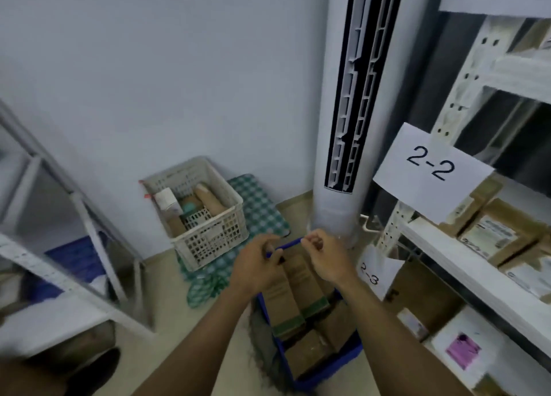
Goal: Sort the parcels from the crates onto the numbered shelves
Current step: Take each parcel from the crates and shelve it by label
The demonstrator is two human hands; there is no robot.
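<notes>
Task items: brown cardboard parcels [301, 294], long and rectangular with green tape bands, lie packed side by side in the blue plastic crate [328, 371] at lower centre of the frame. The crate has smooth, rigid walls and stands on the pale floor.

Grip state: the left hand [258, 264] has its fingers curled over the crate's far rim and grips it. The right hand [323, 255] has its fingers curled, with fingertips at the right end of the same rim. Whether it clamps the rim cannot be told.

Behind the hands, at centre frame, a white lattice crate [208, 231] of perforated plastic holds small boxes. It sits on a green-and-white checked cloth [259, 204].

Right of the cloth stands a white tower air conditioner [351, 97], cylindrical with a dark vertical louvre slot.

At the right edge stands a white shelf rack [447, 112] with perforated steel uprights. A paper sign [430, 166] reads "2-2". A lower sign [372, 273] reads "2-3". Labelled cardboard parcels [492, 234] lie on the 2-2 shelf; their print is unreadable.

At left, a second rack [74, 216] stands well apart from the blue crate, with open floor between them.
</notes>
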